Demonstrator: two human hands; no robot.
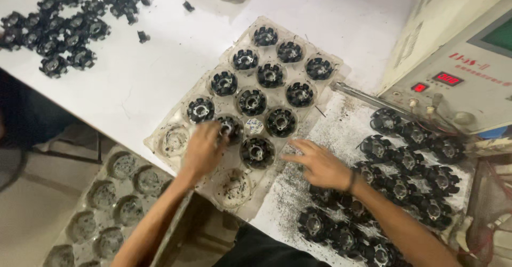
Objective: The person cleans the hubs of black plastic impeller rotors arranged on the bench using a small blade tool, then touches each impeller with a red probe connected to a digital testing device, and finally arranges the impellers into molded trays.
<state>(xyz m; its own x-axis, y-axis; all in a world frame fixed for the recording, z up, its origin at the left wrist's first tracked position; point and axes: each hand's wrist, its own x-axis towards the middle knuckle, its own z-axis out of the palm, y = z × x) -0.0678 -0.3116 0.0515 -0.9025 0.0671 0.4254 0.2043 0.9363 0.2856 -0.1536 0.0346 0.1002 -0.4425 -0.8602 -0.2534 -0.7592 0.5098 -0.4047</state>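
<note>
— Black, toothed, ring-shaped parts (50, 32) heaped at upper left on the white surface (133, 80). Look like moulded plastic around a metal core: stiff, probably light, not slippery.

— Lower left, below the surface edge?

— Empty clear blister tray (106, 203), thin and floppy, dusted with dark grit.

— Centre?

— Another clear tray (160, 139) of round pockets, most filled with the same black parts. Left hand (205, 149) over one part (230, 126) at mid-frame, fingers curled down on its rim, apparently gripping it in its pocket. Cannot tell whether lifted or seated.

— Best hold, judging by shape?

— Probably by the outer rim, fingertips between the teeth; likely rigid enough for a firm pinch. Thin teeth might chip if knocked. Tray itself likely to buckle if pulled by one corner.

— Right of centre?

— Right hand (320, 165) flat and spread, fingers extended, nothing held, resting on the gritty surface beside the tray.

— Farther right?

— Loose cluster of black parts (405, 181) at lower right, touching one another. Cream-coloured machine (458, 80) with a red display at upper right.
</note>
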